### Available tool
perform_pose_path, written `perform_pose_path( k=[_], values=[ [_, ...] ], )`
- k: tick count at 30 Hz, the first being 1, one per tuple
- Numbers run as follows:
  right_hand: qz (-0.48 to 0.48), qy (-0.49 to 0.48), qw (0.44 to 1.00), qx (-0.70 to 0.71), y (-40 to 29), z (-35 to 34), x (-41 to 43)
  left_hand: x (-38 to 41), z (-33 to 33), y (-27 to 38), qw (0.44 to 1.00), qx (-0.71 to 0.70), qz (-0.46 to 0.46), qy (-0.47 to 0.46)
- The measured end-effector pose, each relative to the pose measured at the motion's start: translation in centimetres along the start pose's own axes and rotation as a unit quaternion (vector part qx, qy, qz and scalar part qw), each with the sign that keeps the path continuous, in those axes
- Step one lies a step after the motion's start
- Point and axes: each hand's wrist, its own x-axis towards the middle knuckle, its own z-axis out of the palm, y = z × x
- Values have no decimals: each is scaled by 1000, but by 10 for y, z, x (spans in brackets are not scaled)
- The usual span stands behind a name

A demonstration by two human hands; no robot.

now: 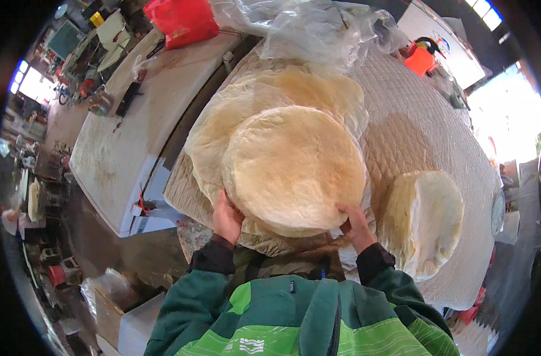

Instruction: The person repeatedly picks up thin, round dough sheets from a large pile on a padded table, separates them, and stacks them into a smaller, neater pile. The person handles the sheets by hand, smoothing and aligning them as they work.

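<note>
A thick, round, cream-coloured stack that looks like thin flatbread sheets (292, 164) lies in front of me. My left hand (228, 220) grips its near left edge, fingers tucked out of sight below. At the near right edge, my right hand (356, 226) has its thumb on top and the other fingers hidden underneath. Wider, thinner sheets of the same kind (248, 95) spread out beneath and beyond the stack, with wavy edges. To my right, apart from my hand, rests a folded layered stack (424, 222) of similar sheets.
Everything lies on a quilted cover (395, 115). Crumpled clear plastic (315, 31) bunches at the far side, near a red bag (181, 22). A white-topped chest (132, 129) adjoins on the left, with a black-handled tool (129, 98) on it. An orange spray bottle (419, 60) stands far right.
</note>
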Motion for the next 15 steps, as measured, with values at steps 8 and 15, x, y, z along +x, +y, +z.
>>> perform_pose_path(
  k=[8,15],
  values=[
    [-1,23,1000,-17,24,-16,17,29,-6,-7,960,219,140,107],
    [17,12,1000,-2,25,-18,18,55,-7,-7,910,338,128,202]
  ],
)
